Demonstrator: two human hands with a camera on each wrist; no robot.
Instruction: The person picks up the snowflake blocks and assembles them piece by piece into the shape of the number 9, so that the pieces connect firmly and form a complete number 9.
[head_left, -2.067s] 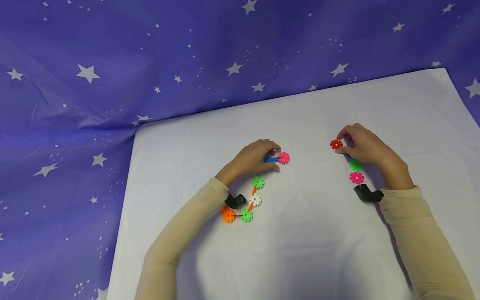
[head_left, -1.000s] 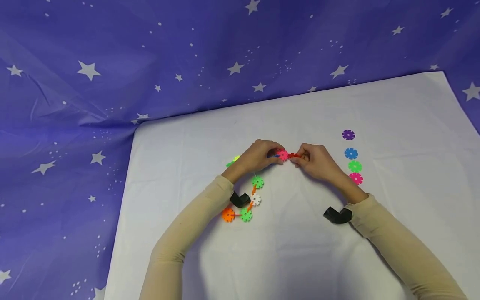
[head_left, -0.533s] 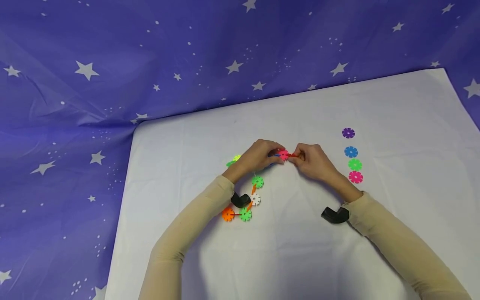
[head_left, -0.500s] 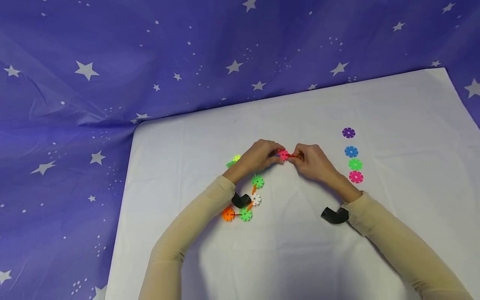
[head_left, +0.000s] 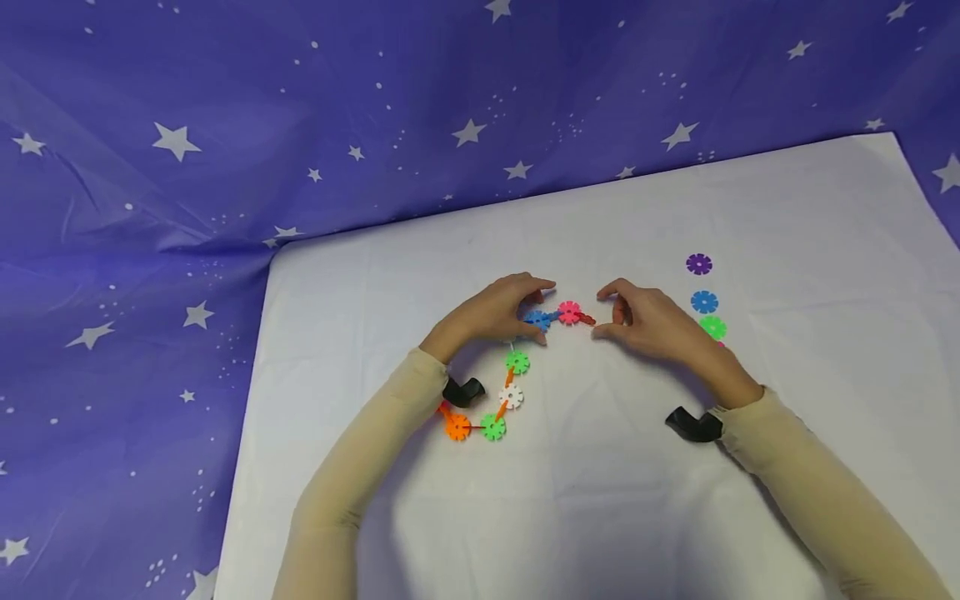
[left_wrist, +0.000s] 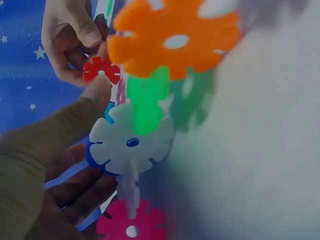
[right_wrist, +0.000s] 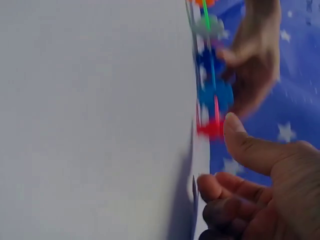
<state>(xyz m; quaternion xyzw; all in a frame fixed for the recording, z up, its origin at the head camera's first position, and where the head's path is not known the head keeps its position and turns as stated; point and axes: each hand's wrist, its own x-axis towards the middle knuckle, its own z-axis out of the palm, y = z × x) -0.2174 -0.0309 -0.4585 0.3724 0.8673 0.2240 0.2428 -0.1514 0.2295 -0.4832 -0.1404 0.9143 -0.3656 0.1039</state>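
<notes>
A chain of notched plastic snowflake discs lies on the white table, running from an orange disc through a white disc and a green disc to a blue disc, a pink disc and, at the right end, a red disc standing on edge. My left hand is around the blue disc, thumb and fingers spread apart. Just right of the red disc, my right hand has its thumb and index finger parted, with nothing between them. The left forearm hides part of the chain.
To the right lie loose discs in a column: purple, blue, green, and a pink one mostly hidden by the right wrist. A dark blue star-patterned cloth hangs behind the table.
My right hand took the red disc from the right-hand column to the pink disc, where it now sits joined. Both hands have since let go and drawn slightly apart.
</notes>
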